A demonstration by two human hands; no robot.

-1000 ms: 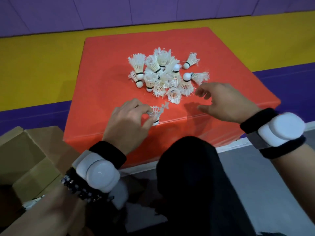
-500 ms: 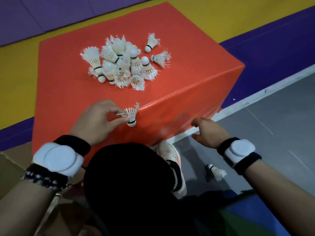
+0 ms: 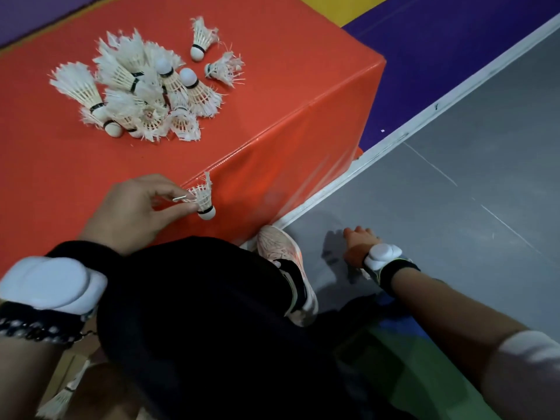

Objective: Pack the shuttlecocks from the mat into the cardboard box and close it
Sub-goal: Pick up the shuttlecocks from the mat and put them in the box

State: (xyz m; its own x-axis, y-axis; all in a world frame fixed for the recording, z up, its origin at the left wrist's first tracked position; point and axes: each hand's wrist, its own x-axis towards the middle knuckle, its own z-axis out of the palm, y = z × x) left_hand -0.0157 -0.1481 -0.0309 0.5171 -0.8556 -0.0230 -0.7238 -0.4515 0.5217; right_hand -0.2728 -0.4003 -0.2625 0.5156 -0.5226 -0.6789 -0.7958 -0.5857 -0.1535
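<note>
A pile of several white feather shuttlecocks (image 3: 142,86) lies on top of the red mat (image 3: 288,74), with two lying slightly apart at its right. My left hand (image 3: 133,210) pinches a worn shuttlecock (image 3: 202,199) by its feathers at the mat's front edge, cork down. My right hand (image 3: 360,241) reaches down to the grey floor beside the mat; its fingers point away and are hidden, so I cannot see whether it holds anything. A corner of the cardboard box (image 3: 65,366) shows at the bottom left, with a shuttlecock (image 3: 60,400) by it.
My knee in black trousers (image 3: 197,298) fills the lower middle, hiding most of the box. My shoe (image 3: 283,253) stands against the mat's base. A white line (image 3: 424,116) separates the grey floor (image 3: 469,207) from the purple floor.
The view swung right and down. My right hand left the pile and dropped to the floor where a fallen shuttlecock lay. My left hand keeps its pinch on the worn shuttlecock.
</note>
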